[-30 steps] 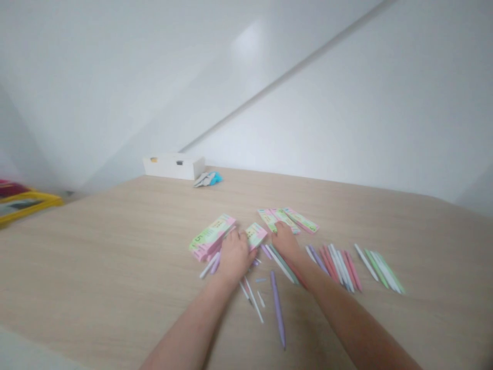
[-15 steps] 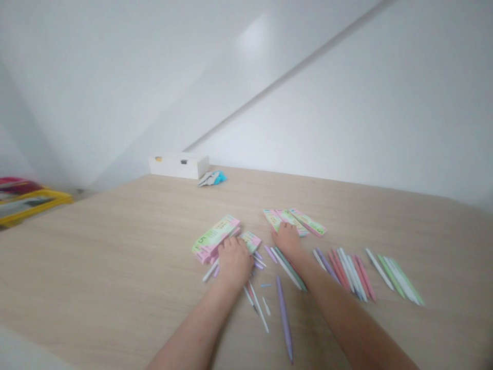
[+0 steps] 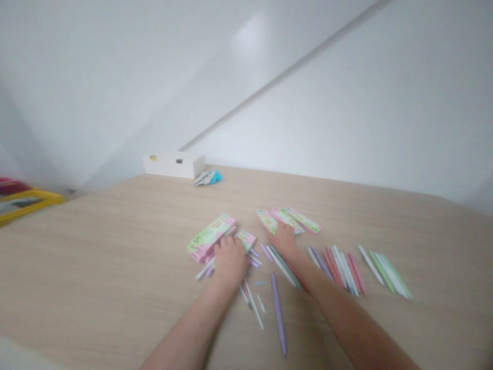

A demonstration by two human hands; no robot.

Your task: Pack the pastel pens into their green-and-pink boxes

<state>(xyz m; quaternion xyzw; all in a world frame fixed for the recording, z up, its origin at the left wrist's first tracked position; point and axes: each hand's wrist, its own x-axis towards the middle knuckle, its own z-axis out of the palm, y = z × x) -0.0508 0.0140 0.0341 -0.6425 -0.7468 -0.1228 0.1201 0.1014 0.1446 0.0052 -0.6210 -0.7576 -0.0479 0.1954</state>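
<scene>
My left hand (image 3: 231, 261) lies over a pile of pink-and-green boxes (image 3: 212, 234) and loose pens, its fingers curled down. What sits under its palm is hidden. White and purple pen ends (image 3: 205, 268) poke out to its left, and a smaller box (image 3: 246, 239) shows at its right. My right hand (image 3: 285, 240) has its fingers closed at the near end of the middle one of three flat pink-and-green boxes (image 3: 289, 218). White and dark green pens (image 3: 283, 264) lie beneath its wrist. A single purple pen (image 3: 279, 314) rests between my forearms.
Rows of red, white and purple pens (image 3: 341, 270) and green and white pens (image 3: 389, 275) lie to the right. Thin refills (image 3: 254, 306) lie near the middle. Further back are a white box (image 3: 171, 165) and a grey-blue crumpled item (image 3: 208, 178). A yellow-rimmed basket (image 3: 34, 200) stands left.
The whole view has shifted slightly, so everything appears a little further left. Both hands keep almost the same places on the boxes.
</scene>
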